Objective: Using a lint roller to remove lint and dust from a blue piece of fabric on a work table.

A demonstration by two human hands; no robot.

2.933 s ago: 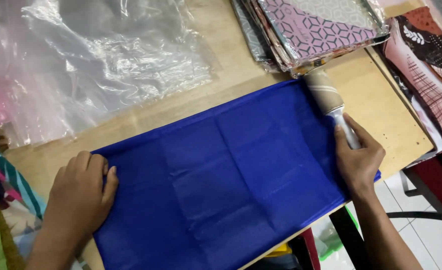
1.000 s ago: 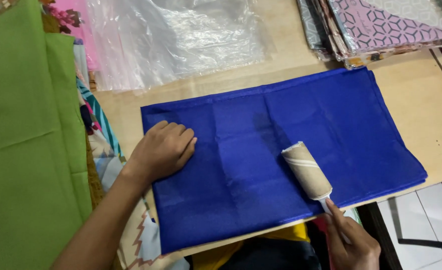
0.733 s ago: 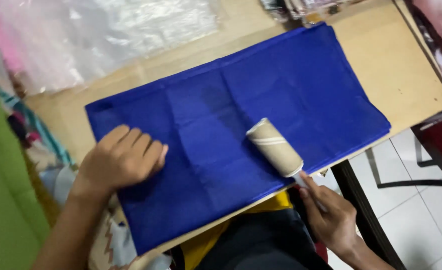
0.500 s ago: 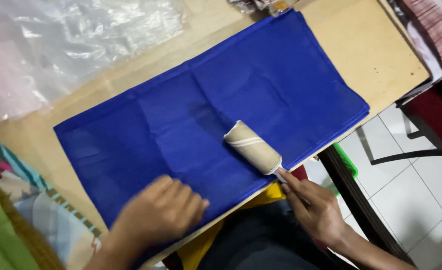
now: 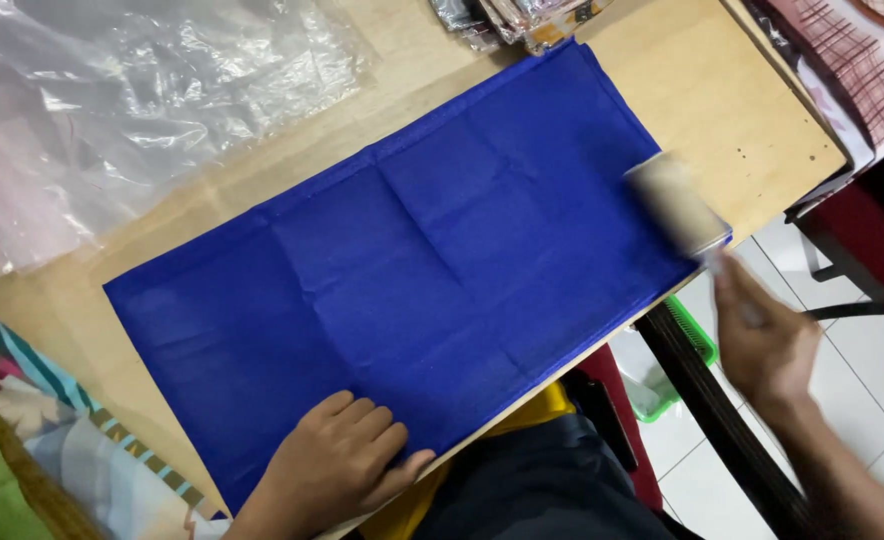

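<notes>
Left hand (image 5: 337,465) lies open, pinning blue cloth (image 5: 412,270); right hand (image 5: 762,335) grips lint roller (image 5: 677,205). Roller at frame right may lift the unpinned edge.

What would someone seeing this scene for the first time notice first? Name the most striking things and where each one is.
A bright blue cloth lies spread flat across the middle of the wooden table. The left hand presses its near edge, while the right hand holds a blurred lint roller on the cloth's right end. Clear plastic bags are heaped at the table's far left.
</notes>
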